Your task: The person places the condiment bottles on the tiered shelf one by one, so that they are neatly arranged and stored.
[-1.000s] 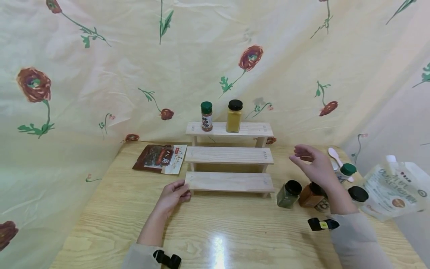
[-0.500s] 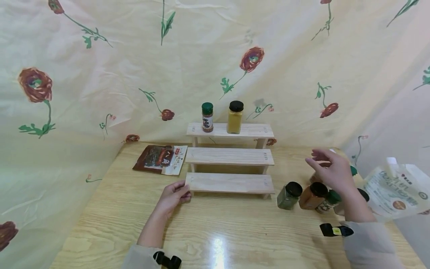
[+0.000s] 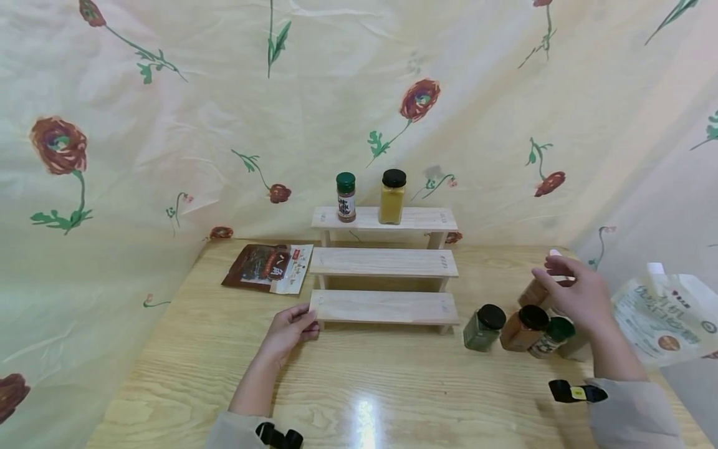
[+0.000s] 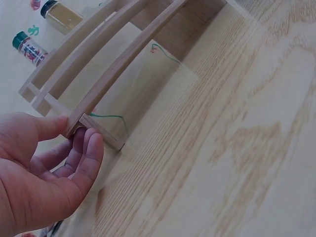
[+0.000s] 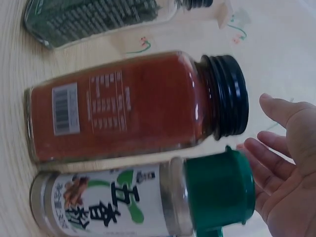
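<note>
A three-step wooden rack (image 3: pixel 384 307) stands in the middle of the table. My left hand (image 3: pixel 285 333) pinches the front left corner of its lowest step, thumb on top and fingers beneath, as the left wrist view shows. At the right, my right hand (image 3: pixel 580 296) hovers over a group of spice jars, its fingers loosely bent and holding nothing. Near it in the right wrist view are a black-lidded jar of red-brown powder (image 5: pixel 148 108) and a green-capped spice bottle (image 5: pixel 217 190). A brown container (image 3: pixel 533 293) behind them is partly hidden by the hand.
On the top step stand a green-capped bottle (image 3: pixel 346 198) and a yellow powder jar (image 3: pixel 392 198). A brown packet (image 3: pixel 260 268) lies left of the rack. A jar of green herbs (image 3: pixel 480 330) stands right of it. A white spouted pouch (image 3: pixel 664 318) stands far right.
My right hand has moved rightward over the jars, uncovering the green-capped bottle and part of the brown container behind. The left hand keeps its hold on the rack.
</note>
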The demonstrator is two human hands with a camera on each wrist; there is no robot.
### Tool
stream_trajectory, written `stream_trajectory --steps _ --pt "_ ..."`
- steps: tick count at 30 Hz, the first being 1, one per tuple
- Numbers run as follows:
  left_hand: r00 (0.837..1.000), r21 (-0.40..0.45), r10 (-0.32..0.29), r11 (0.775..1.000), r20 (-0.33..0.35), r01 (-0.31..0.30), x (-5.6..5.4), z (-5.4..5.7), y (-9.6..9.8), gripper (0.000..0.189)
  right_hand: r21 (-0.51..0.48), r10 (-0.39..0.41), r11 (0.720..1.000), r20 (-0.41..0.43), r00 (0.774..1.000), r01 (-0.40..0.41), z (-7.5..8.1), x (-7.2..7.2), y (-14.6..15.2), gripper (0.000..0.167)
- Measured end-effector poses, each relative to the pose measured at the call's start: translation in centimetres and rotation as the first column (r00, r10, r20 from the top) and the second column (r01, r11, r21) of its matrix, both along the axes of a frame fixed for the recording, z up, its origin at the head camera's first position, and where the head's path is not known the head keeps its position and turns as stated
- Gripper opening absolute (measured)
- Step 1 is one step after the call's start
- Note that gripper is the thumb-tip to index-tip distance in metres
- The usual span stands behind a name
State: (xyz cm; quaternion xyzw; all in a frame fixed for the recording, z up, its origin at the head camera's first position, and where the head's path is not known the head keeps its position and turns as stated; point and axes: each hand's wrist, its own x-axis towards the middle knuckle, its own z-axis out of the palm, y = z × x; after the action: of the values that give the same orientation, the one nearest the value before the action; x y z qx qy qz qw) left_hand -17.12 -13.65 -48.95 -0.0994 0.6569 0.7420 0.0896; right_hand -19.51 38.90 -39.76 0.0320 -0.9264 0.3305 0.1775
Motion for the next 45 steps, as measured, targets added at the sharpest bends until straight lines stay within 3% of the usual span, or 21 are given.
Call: stream_trajectory --steps 9,23,34,41,45 --pt "1.000 0.002 -0.005 1.000 -0.002 0.005 0.0 0.1 0.0 0.036 0.063 -0.056 0.997 0.070 0.996 0.051 -0.1 0.4 1.1 0.056" --pt "1.000 -0.016 -0.005 1.000 -0.005 0.005 0.0 0.1 0.0 0.037 0.122 -0.087 0.990 0.081 0.993 0.076 -0.8 0.1 2.5 0.054" --pt "1.000 -0.022 0.006 1.000 0.011 -0.006 0.0 0.1 0.0 0.038 0.195 0.010 0.980 0.150 0.989 -0.040 -0.7 -0.5 2.7 0.063" --pt "1.000 -0.022 0.008 1.000 0.005 -0.008 0.1 0.3 0.1 0.036 0.216 0.064 0.969 0.254 0.965 -0.121 -0.6 -1.0 2.9 0.066" --pt "1.000 -0.026 0.005 1.000 0.004 -0.005 0.1 0.4 0.1 0.036 0.212 0.072 0.969 0.259 0.963 -0.129 -0.6 -1.2 2.9 0.061"
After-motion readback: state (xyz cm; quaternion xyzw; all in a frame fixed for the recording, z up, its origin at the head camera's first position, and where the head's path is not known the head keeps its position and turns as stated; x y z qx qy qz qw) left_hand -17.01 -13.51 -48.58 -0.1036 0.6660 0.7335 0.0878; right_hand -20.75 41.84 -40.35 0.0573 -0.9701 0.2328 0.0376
